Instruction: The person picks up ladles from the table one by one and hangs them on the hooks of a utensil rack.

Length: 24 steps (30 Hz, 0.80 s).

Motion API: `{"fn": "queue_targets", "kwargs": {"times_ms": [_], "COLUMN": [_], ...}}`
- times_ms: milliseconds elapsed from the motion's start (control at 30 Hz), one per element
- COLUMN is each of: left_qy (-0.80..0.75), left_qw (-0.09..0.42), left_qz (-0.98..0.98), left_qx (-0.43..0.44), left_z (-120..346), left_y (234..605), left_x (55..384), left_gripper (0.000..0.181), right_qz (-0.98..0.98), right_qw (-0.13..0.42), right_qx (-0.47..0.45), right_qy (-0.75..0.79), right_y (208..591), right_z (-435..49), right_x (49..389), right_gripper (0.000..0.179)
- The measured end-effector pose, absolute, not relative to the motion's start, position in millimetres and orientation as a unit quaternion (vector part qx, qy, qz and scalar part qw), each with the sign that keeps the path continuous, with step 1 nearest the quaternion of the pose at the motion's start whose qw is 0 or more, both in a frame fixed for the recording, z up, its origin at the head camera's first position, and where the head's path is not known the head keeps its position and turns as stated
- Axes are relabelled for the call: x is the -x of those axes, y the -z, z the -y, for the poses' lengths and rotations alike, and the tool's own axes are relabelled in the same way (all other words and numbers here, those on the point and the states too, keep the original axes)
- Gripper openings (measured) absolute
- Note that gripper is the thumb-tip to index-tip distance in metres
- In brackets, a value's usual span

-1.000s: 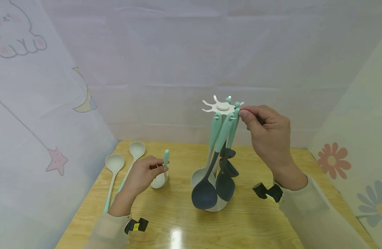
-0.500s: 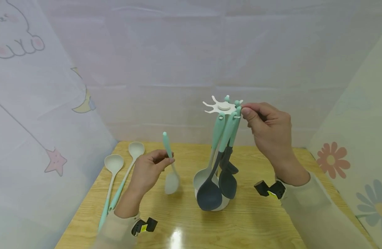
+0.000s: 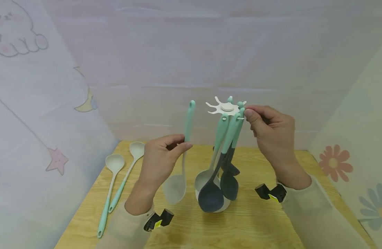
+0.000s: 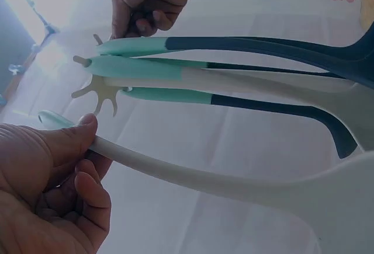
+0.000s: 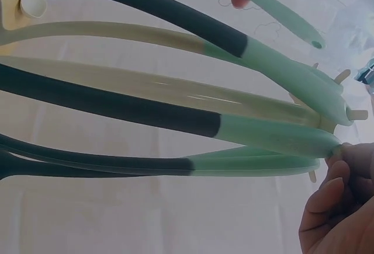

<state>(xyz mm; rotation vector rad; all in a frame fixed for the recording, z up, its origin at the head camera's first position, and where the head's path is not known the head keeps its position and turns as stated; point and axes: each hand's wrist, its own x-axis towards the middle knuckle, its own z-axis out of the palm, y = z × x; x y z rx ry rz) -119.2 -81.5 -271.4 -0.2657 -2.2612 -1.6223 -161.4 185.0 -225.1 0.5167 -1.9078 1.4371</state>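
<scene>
My left hand [image 3: 160, 157] pinches a white ladle [image 3: 174, 188] by its mint handle, between thumb and index finger. The ladle hangs bowl-down, left of a white utensil stand [image 3: 227, 108] with curved hooks. My right hand [image 3: 272, 133] pinches a hook end of the stand, right at the tip of a mint handle [image 5: 280, 134]; its fingertips cover that hook. From the other hooks hang a dark ladle [image 3: 211, 197], a white ladle [image 3: 201, 180] and several more dark utensils. Bare hooks show on the stand's left side, toward the held ladle.
Two white ladles [image 3: 114, 162] [image 3: 136, 149] with mint handles lie on the wooden table [image 3: 253, 221] at the left. The stand's white base [image 3: 223, 207] is mostly behind the hanging bowls. Printed cloth walls [image 3: 166, 69] enclose the back and sides.
My left hand has raised the ladle and carried it right, toward the stand; its bowl now hangs down in full view. The stand has shifted slightly right, with my right hand still at the hook.
</scene>
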Motion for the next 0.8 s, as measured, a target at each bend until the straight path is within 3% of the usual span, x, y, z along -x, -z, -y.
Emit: {"fn": "queue_targets", "kwargs": {"times_ms": [800], "left_qy": [0.511], "left_qw": [0.167], "left_qz": [0.835], "left_qx": [0.118], "left_z": [58.7], "left_y": [266.9], "left_x": [122.6], "left_gripper": [0.019], "right_qz": [0.739], "right_qw": [0.348], "right_qx": [-0.193], "right_qy": [-0.544], "right_y": [224.0], "right_z": [-191.0], "right_x": [159.4], "right_gripper": [0.015]}}
